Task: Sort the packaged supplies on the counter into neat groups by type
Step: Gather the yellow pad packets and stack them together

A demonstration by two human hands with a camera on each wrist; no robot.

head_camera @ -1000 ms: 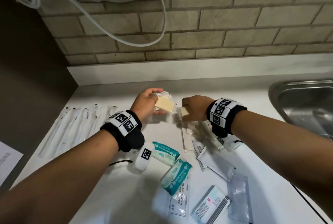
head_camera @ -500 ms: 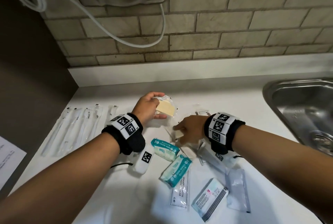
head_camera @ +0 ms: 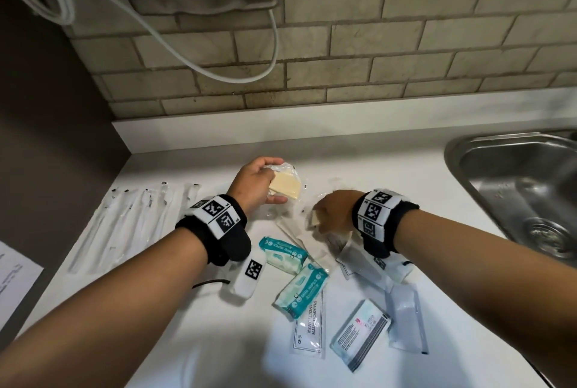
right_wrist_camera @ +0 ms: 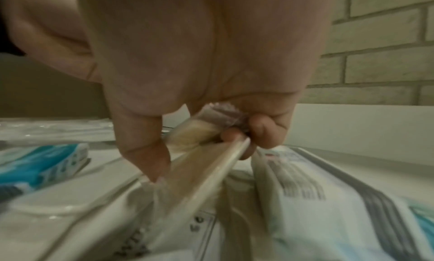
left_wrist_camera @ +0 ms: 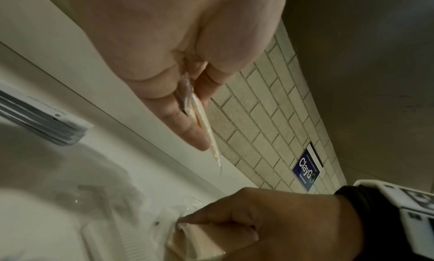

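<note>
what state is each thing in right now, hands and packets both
left hand: grips a cream wrapped pad, held off the counter
right hand: grip closed on a second cream packet, low over the pile
two mini wipes packs: lying loose, unsorted
long clear sleeves: lined up side by side
shampoo sachet: flat, partly under a wipes pack

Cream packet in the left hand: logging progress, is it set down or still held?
Held: left hand pinches the cream packet above the counter.
</note>
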